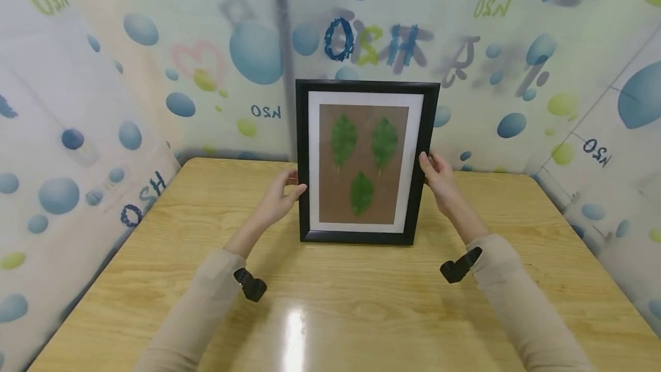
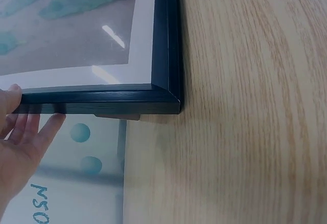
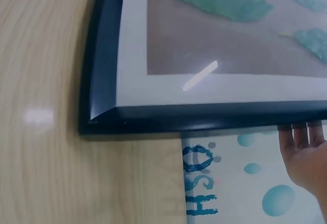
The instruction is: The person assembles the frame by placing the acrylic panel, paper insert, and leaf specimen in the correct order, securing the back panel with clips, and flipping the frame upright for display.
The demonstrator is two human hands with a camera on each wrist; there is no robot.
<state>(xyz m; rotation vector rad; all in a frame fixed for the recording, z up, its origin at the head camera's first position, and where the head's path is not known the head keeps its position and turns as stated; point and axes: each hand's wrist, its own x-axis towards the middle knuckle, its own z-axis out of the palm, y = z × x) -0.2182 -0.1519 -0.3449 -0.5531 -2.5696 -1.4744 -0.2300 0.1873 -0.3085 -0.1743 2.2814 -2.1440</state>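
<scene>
A black picture frame [image 1: 304, 148] stands upright on the table, its lower edge at the wood. Behind its glazing, a white mat surrounds a brown sheet with three green leaves [image 1: 361, 193]. My left hand [image 1: 279, 197] grips the frame's left side, thumb at the front edge and fingers reaching behind. On the opposite side my right hand [image 1: 441, 181] holds the frame a little higher, thumb on the front. The left wrist view shows the left hand [image 2: 23, 147] at the frame's side, with a small brown piece [image 2: 117, 116] jutting out behind. Fingertips of the right hand [image 3: 306, 157] go behind the frame.
The light wooden table [image 1: 330, 303] extends around the frame. A curtain-like backdrop [image 1: 232, 125] with blue and green drops and lettering rises behind it and on both sides. Each sleeve carries a black wrist device [image 1: 251, 286].
</scene>
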